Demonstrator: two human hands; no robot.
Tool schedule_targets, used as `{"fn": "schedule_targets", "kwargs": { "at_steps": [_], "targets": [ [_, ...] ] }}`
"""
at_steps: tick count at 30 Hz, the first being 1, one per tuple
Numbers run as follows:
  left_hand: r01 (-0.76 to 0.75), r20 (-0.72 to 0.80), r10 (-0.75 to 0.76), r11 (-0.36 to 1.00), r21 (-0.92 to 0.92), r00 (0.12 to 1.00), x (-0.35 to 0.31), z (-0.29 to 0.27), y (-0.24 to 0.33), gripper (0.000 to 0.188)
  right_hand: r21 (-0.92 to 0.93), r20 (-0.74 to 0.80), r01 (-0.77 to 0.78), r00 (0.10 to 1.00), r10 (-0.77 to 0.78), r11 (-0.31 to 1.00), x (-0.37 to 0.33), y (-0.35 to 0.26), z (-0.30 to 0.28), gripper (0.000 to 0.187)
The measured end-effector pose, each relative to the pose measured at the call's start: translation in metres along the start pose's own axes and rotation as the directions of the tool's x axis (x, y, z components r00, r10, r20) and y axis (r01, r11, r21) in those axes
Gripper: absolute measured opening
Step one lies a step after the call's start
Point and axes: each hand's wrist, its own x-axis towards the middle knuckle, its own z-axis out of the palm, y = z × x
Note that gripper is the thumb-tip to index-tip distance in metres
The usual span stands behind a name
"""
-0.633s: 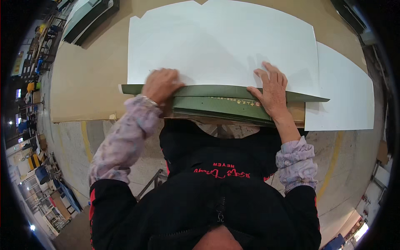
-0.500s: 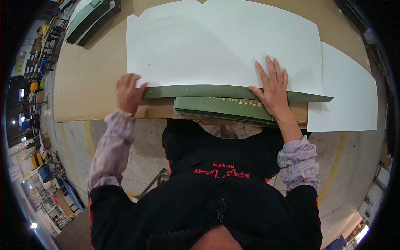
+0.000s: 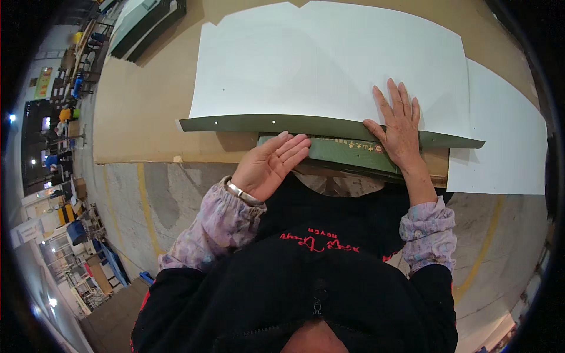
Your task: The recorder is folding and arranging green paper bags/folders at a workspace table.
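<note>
A large white sheet [image 3: 329,65] lies on the table, its near edge turned up as a long green flap [image 3: 329,125] with small round holes at its left part. My right hand [image 3: 401,132] rests flat with fingers spread, its palm over the flap and its fingertips on the white. Just in front of the flap, my left hand [image 3: 268,166] is palm up with straight fingers and nothing in it. Its fingertips are by a green folded piece with gold print [image 3: 347,154], which sits at the table's front edge, partly hidden under the flap and my right wrist.
A second white sheet [image 3: 506,135] extends beneath at the right, overhanging the front edge. Brown cardboard [image 3: 141,112] covers the table. A stack of dark green pieces [image 3: 147,29] stands at the far left. Benches and shelves line the workshop beyond the left side.
My left hand has left the flap's left end, moved right toward the middle and turned palm up. The flap's left end is now uncovered. My right hand stays pressed on the sheet.
</note>
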Motion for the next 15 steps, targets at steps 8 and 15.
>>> {"fn": "schedule_targets", "kwargs": {
  "at_steps": [8, 15],
  "targets": [
    [-0.387, 0.102, 0.49, 0.528, 0.756, 0.866, 0.047, 0.023, -0.022, 0.033, 0.074, -0.027, -0.003, 1.0, 0.005, 0.997, 0.001, 0.002, 0.003, 0.067],
    [-0.336, 0.296, 0.688, -0.081, 0.938, 0.663, 0.063, 0.01, -0.036, 0.042, 0.1, -0.045, 0.025, 0.999, -0.021, 0.995, -0.004, 0.004, 0.003, 0.071]
  ]
}}
